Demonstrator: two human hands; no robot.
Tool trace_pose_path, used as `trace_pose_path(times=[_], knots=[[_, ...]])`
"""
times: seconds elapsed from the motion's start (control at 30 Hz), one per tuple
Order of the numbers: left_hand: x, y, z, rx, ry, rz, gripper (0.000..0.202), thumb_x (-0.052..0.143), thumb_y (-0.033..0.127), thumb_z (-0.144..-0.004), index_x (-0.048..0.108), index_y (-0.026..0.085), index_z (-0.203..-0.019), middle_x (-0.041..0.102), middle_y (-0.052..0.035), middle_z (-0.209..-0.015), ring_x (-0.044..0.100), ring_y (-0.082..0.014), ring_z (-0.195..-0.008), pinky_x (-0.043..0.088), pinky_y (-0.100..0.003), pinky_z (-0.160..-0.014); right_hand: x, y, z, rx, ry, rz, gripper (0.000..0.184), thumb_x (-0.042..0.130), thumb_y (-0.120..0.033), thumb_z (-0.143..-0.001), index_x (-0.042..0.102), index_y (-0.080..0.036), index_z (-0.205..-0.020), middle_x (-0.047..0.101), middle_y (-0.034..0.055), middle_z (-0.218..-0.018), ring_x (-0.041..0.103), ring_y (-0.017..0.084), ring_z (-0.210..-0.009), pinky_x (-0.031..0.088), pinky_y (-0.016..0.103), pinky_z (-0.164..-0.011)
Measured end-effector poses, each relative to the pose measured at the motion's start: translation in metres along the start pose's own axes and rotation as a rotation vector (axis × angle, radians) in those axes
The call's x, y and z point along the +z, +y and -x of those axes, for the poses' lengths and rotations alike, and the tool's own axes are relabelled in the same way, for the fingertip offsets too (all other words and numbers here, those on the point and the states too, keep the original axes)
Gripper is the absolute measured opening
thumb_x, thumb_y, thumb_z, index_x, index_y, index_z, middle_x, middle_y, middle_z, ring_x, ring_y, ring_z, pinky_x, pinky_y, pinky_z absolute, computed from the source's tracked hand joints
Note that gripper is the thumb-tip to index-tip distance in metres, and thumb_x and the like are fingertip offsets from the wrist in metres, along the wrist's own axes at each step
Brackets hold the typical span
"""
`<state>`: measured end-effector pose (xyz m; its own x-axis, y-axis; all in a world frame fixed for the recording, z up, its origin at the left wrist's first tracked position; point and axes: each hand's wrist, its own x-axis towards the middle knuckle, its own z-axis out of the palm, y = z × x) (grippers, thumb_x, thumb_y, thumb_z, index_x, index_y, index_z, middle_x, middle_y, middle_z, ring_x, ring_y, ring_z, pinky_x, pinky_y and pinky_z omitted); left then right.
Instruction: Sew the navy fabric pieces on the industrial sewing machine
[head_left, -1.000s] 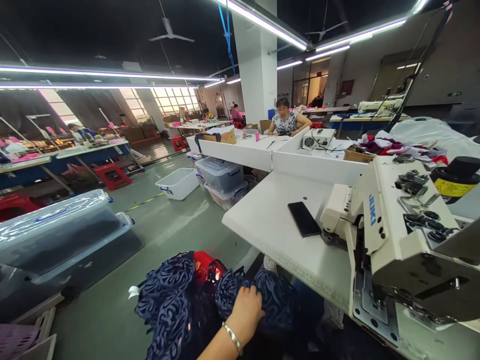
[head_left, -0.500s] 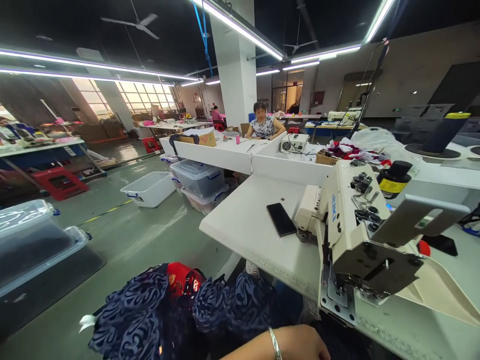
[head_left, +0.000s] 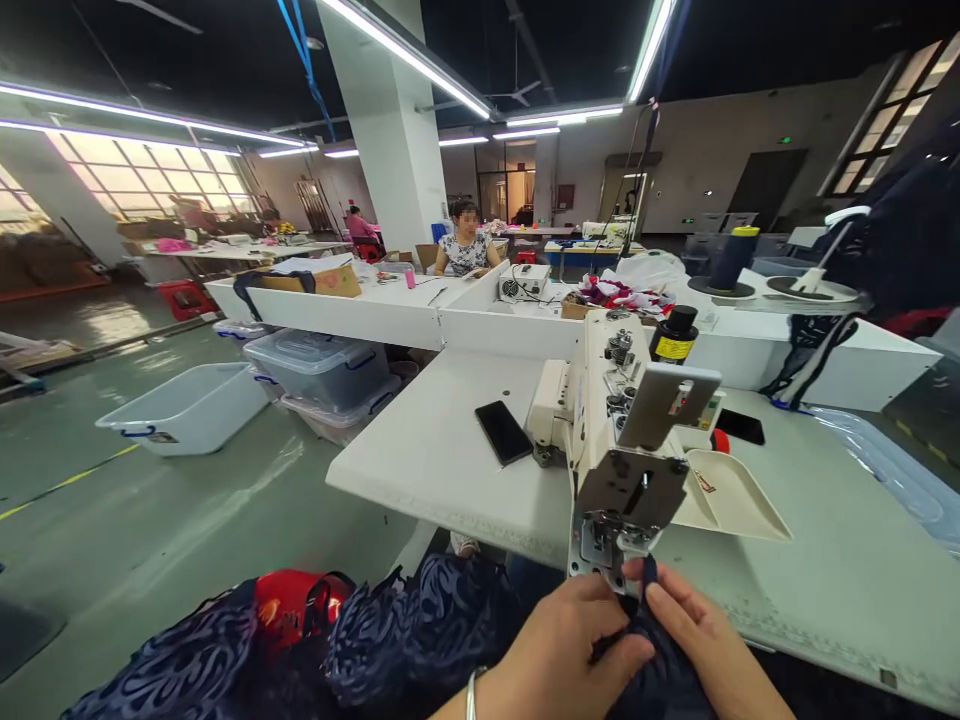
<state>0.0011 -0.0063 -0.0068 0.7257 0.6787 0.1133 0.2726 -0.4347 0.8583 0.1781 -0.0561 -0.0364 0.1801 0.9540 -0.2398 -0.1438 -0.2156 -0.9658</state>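
Both hands meet at the bottom centre of the frame, directly under the presser end of a white sewing machine (head_left: 622,450). The left hand (head_left: 562,650), with a silver bracelet (head_left: 472,693) on its wrist, has its fingers curled and its thumb pressed down, pinching a fold of dark navy fabric (head_left: 645,670). The right hand (head_left: 705,645) lies just beside it, fingers bent onto the same fabric, its fingertips touching a narrow dark strip that rises to the machine's foot (head_left: 611,545). Neither hand is spread open; both are closed on the cloth.

More of this patterned navy fabric spreads across the lower left of the frame, bunched around a red bag (head_left: 289,605).

A white work table (head_left: 450,450) fills the middle of the frame. On it, a black phone (head_left: 504,432) lies flat just left of the machine, and a beige tray (head_left: 731,495) sits to the machine's right. A black bottle with a yellow label (head_left: 673,335) stands behind the machine.

At the left, clear lidded storage bins (head_left: 322,365) and a white tub (head_left: 184,405) rest on the green floor. At upper centre, another person in a patterned top (head_left: 466,250) sits at a farther table.
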Motion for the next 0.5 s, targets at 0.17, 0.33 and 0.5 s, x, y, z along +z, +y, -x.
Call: trace_pose_path(times=[0.17, 0.33, 0.5], knots=[[-0.003, -0.002, 0.002, -0.042, 0.127, -0.195, 0.020, 0.056, 0.017, -0.088, 0.055, 0.021, -0.107, 0.063, -0.0015, -0.096, 0.061, -0.0156, -0.085, 0.049, -0.023, -0.076, 0.021, -0.024, -0.016, -0.088, 0.021, -0.105, 0.039, 0.062, -0.048, -0.082, 0.064, -0.023, -0.113, 0.074, 0.0042, -0.102, 0.066, 0.022, -0.096, 0.052, 0.032, -0.087], [-0.012, -0.021, 0.005, 0.216, 0.096, -0.639, 0.045, 0.040, 0.001, -0.086, 0.049, 0.020, -0.126, 0.053, -0.0064, -0.128, 0.059, -0.0169, -0.102, 0.050, -0.027, -0.091, 0.021, -0.021, -0.047, -0.325, 0.134, 0.280, 0.037, 0.054, -0.036, -0.083, 0.059, -0.018, -0.115, 0.070, 0.0072, -0.109, 0.062, 0.025, -0.102, 0.050, 0.034, -0.088], [-0.013, -0.025, 0.012, 0.338, 0.129, -0.932, 0.043, 0.034, 0.004, -0.089, 0.048, 0.009, -0.129, 0.057, -0.0127, -0.126, 0.061, -0.0174, -0.092, 0.054, -0.029, -0.087, 0.025, -0.025, -0.062, -0.447, 0.167, 0.507, 0.031, 0.048, -0.030, -0.082, 0.061, -0.019, -0.109, 0.068, 0.0085, -0.112, 0.060, 0.027, -0.107, 0.049, 0.038, -0.090]])
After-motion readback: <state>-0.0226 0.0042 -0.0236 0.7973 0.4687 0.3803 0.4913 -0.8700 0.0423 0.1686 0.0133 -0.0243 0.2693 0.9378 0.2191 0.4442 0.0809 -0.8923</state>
